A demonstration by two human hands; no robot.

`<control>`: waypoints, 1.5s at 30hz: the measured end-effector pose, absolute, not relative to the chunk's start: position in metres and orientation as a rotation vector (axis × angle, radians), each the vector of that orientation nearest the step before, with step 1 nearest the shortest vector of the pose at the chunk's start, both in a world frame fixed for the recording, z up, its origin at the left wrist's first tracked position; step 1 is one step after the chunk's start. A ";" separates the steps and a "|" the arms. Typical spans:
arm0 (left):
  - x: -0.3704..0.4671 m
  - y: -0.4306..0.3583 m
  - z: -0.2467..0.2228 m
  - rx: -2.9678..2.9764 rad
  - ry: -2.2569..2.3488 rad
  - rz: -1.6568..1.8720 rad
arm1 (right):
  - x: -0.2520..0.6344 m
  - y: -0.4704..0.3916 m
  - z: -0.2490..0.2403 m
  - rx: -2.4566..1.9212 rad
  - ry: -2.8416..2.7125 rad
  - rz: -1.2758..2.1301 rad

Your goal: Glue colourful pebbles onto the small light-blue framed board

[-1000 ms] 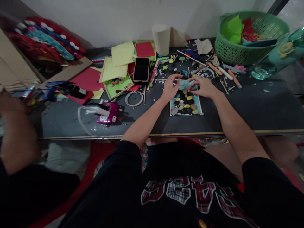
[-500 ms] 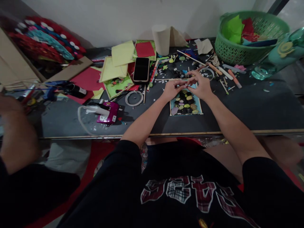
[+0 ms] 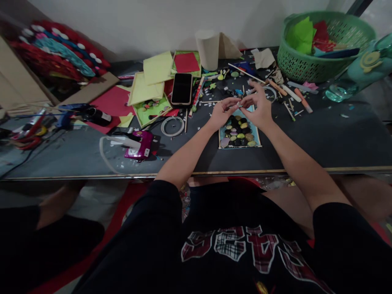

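Now your pebble picture (image 3: 255, 132) lies flat on the surface (image 3: 306, 141), its far end partly hidden behind your left hand (image 3: 224, 112) and right hand (image 3: 258, 108). A second ago they were apart; they've since met, fingertips narrowed around a small pale bit (image 3: 239, 105), so your work has likely shifted to that piece. Your forearms reach forward and inward, one right finger lifted. Off left, the co-worker's arm (image 3: 56, 203) has dropped below the surface.

Large plaid characters (image 3: 231, 244) across black shirt (image 3: 239, 277), not surely legible; bottle label (image 3: 106, 117) too small.
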State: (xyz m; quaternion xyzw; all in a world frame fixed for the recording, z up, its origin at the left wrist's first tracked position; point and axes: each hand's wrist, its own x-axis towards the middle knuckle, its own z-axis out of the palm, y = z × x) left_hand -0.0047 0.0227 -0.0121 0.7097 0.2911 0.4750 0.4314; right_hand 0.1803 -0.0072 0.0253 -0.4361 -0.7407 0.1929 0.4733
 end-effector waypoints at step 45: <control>-0.005 0.026 -0.010 1.793 0.743 1.171 | 0.178 -0.006 0.014 -1.058 -1.931 0.268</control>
